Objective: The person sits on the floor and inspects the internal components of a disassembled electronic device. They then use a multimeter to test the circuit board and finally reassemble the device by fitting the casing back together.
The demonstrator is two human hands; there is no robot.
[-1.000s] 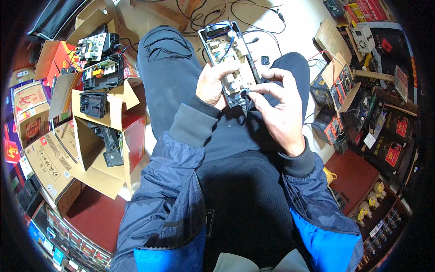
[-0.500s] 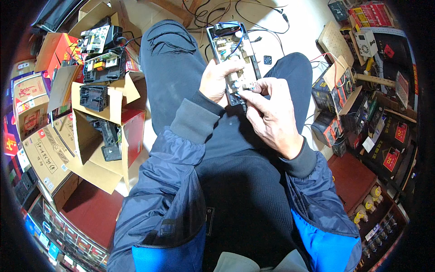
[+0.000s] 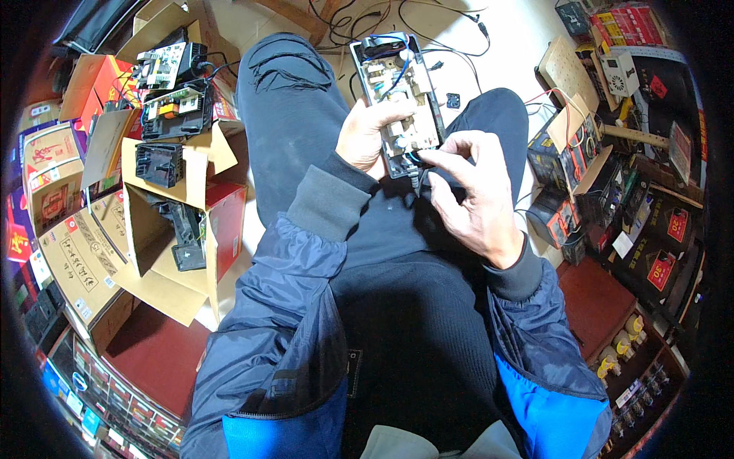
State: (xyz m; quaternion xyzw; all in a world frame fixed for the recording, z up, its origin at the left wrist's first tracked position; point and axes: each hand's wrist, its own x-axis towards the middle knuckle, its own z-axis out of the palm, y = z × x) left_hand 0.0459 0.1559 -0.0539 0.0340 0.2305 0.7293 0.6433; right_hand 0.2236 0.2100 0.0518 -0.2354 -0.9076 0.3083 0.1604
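My left hand [image 3: 364, 138] is closed round a long black open-topped charger case, thumb lying across the circuit board [image 3: 407, 90] inside it. Several components and blue wires show on the board, and a small black fan [image 3: 384, 47] sits at the case's far end. A black cable [image 3: 415, 180] comes out of the near end. Beside that near end is my right hand [image 3: 483, 195], its index fingertip at the case's lower right corner. The thumb stands apart from the index finger, and nothing shows between them; the other fingers are curled and partly hidden.
To the left, a cardboard box [image 3: 164, 287] and opened black cases with boards [image 3: 177, 113] stand close to my knee. Loose cables [image 3: 451, 52] lie on the floor ahead. Batteries [image 3: 554, 210] with red wires are on the right, above a dark red surface [image 3: 592, 298].
My right hand has drawn slightly right, and its thumb and index finger have parted from their pinch at the board. The left hand keeps hold of the case, which has barely shifted.
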